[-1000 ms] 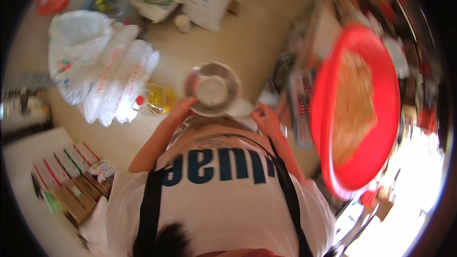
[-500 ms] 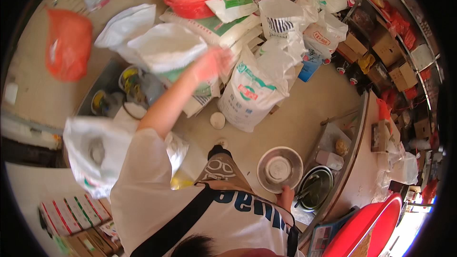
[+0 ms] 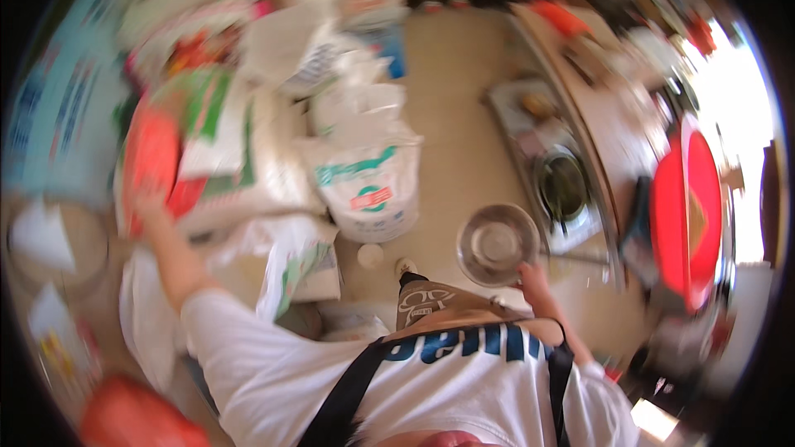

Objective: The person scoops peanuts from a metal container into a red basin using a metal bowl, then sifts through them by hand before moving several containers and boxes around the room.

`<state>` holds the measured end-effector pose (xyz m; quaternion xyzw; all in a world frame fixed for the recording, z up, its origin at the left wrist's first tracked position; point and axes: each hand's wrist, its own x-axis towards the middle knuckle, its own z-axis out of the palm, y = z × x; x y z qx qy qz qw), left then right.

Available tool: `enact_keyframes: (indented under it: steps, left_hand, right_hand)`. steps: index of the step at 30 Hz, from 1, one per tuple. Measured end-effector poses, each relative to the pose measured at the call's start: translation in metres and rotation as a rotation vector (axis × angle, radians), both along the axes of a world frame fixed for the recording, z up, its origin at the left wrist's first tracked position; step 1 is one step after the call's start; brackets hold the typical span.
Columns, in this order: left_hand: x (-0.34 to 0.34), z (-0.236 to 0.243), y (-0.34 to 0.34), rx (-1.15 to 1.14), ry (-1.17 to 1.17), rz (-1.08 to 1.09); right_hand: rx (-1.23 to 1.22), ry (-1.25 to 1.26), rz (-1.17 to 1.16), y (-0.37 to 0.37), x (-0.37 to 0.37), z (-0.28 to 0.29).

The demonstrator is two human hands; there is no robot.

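Observation:
In my right hand point(image 3: 532, 280) is a round metal basin point(image 3: 498, 245), its rim pinched at the near right edge. It hangs above the floor with its hollow facing up. My left arm reaches out to the far left, and my left hand point(image 3: 151, 203) is at the near rim of a red plastic basin point(image 3: 151, 156) lying on stacked sacks. Motion smears these fingers, so I cannot tell whether they grip it. Beside the red basin lies a white and green bag point(image 3: 217, 128). An opened white sack point(image 3: 240, 252) stands below my left forearm.
A white sack with green print point(image 3: 368, 186) stands on the floor ahead. To the right, a dark pot point(image 3: 563, 186) sits on a low shelf beside a long counter point(image 3: 580, 108). A large red tub point(image 3: 675, 207) stands farther right. A red plastic bag point(image 3: 137, 414) is at lower left.
My view has turned to the left. My left hand has moved from over the opened white sack to the red basin. The metal basin stays in my right hand.

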<state>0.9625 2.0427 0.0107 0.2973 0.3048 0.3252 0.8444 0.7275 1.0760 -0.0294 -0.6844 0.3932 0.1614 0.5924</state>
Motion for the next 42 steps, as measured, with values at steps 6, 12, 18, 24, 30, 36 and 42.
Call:
enact_keyframes:
  steps: [6,12,18,24,30,36,42]
  left_hand:
    - [0.043,0.031,-0.050,0.328,0.162,0.161]
    - [0.008,0.098,-0.200,0.568,0.089,0.111]
    - [-0.047,0.206,-0.439,0.410,-0.267,-0.450]
    - [-0.130,0.268,-0.718,0.249,-0.564,-1.015]
    - [-0.223,0.259,-0.968,0.084,-0.660,-1.403]
    - [-0.394,0.266,-1.204,-0.168,-0.737,-1.864]
    - [-0.508,0.236,-1.408,-0.172,-0.601,-2.196]
  right_hand:
    - [-0.032,-0.007,-0.232,0.033,-0.008,0.086]
    - [0.037,-0.149,-0.317,-0.006,-0.063,0.056]
    - [0.131,-0.204,-0.459,-0.069,-0.143,0.031]
    - [0.156,-0.313,-0.704,-0.143,-0.273,0.035]
    - [0.013,-0.376,-1.223,-0.199,-0.449,0.017]
    - [-0.028,-0.386,-1.771,-0.208,-0.612,0.004]
    - [-0.025,-0.537,-2.299,-0.231,-0.670,-0.028]
